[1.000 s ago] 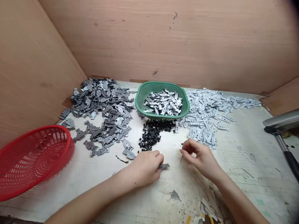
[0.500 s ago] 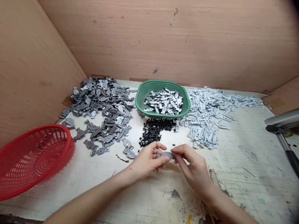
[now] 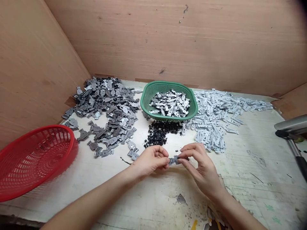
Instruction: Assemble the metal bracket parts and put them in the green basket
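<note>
Between my two hands, just above the table, is a grey metal clip piece [image 3: 173, 160]. My left hand [image 3: 155, 159] pinches its left end with thumb and fingers. On the right end, my right hand [image 3: 198, 163] closes its thumb and index finger; a small dark bit shows at those fingertips, too small to name. A tiny black part [image 3: 177, 150] lies on the table just beyond. Behind my hands is a heap of small black parts [image 3: 157, 134]. The fingers partly cover both ends of the clip piece.
A green basket [image 3: 144, 110] holds white and grey metal pieces. Grey metal pieces [image 3: 112, 108] are heaped at left, pale strips [image 3: 211, 118] at right. A red basket [image 3: 74, 143] tilts at far left. A metal tool with a black handle [image 3: 292, 140] juts in from the right. Wooden panels [image 3: 168, 41] enclose the table.
The clip piece has turned and shifted slightly right between my hands. My left fingers have curled in toward its left end, and my right fingers now reach over its right part.
</note>
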The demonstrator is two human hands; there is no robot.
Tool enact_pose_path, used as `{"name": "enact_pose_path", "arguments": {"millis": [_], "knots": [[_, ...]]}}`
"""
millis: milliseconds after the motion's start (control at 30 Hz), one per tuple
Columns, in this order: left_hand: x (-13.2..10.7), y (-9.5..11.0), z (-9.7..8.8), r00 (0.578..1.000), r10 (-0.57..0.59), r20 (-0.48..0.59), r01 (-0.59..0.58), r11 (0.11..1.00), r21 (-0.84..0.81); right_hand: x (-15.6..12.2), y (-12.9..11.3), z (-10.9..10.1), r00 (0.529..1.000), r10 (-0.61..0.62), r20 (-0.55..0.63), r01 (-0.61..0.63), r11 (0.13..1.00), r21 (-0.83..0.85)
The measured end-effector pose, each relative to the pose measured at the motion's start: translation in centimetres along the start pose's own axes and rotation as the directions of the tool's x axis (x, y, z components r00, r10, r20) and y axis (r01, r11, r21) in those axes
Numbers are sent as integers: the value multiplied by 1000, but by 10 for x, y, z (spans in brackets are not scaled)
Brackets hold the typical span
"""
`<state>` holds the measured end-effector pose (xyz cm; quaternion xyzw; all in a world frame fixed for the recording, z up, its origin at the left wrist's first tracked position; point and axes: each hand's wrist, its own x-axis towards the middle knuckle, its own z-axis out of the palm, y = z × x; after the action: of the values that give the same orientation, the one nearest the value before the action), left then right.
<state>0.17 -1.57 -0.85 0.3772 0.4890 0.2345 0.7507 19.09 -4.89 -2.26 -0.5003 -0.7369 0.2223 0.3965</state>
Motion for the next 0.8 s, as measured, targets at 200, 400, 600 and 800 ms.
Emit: {"name": "enact_pose_path", "arguments": {"millis": [200,400,600,800], "knots": [[-1,0,2,998,43,-37,-44,999,-27,-2,2,5,994,-71,88,81,990,-116],[0,0,2,998,54,-41,-55,998,-32,-3,1,7,989,-105,100,118,984,-134],[0,-2,1,997,57,-54,-60,997,-52,-3,0,10,987,-141,76,151,978,-146],[0,-1,3,997,53,-58,-54,998,-22,-4,-4,9,980,-177,86,189,969,-158]]}}
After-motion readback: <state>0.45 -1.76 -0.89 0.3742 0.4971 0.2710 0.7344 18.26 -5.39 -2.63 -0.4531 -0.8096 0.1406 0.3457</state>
